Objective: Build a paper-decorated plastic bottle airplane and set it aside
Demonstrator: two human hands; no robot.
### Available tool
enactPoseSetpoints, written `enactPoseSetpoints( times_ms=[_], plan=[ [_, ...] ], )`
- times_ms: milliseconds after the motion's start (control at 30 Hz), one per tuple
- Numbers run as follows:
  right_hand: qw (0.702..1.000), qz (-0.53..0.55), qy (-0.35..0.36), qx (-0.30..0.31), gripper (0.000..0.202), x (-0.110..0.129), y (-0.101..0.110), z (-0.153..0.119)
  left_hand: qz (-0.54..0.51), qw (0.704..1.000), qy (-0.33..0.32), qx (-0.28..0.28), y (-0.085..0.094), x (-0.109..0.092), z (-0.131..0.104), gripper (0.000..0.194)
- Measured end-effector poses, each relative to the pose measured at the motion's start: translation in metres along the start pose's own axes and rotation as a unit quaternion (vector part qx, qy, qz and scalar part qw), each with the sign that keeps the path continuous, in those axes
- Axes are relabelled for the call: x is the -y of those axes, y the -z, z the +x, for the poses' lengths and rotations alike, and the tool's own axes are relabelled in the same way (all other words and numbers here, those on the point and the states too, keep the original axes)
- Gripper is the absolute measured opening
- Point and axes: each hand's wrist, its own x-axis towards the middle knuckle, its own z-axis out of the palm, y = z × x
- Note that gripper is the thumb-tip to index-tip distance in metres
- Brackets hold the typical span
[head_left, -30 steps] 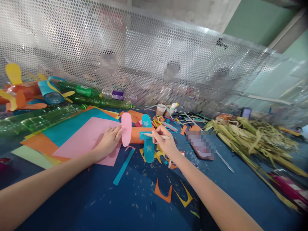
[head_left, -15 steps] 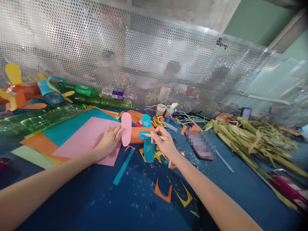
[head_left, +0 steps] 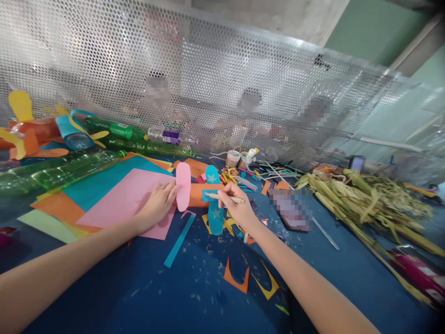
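A paper craft plane lies mid-table: an orange paper-wrapped body [head_left: 197,195], a pink oval paper piece [head_left: 182,186] across its left end and a teal wing [head_left: 214,211] with a pale star. My left hand [head_left: 157,204] rests on a pink paper sheet [head_left: 125,199] and touches the pink oval. My right hand [head_left: 237,208] grips a thin wooden stick [head_left: 225,198] whose tip meets the plane body by the teal wing.
Coloured paper sheets [head_left: 55,208] and green plastic bottles [head_left: 55,171] lie at left. Paper scraps [head_left: 236,278] litter the blue table. Dried corn husks [head_left: 361,199] pile at right. A perforated metal screen [head_left: 208,83] stands behind, with people beyond it.
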Motion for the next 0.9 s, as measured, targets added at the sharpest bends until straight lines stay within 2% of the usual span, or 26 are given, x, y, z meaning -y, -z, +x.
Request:
enactPoseSetpoints(
  times_ms=[600, 900],
  plan=[
    [1.000, 0.008, -0.002, 0.001, 0.024, 0.0002, -0.0011, -0.0004, 0.018, 1.000, 0.001, 0.011, -0.0001, -0.0005, -0.0001, 0.038],
    [1.000, -0.001, -0.004, 0.005, 0.024, 0.0017, -0.0009, -0.0005, -0.006, 1.000, 0.007, 0.007, 0.0040, -0.0036, 0.0013, 0.040]
  ],
)
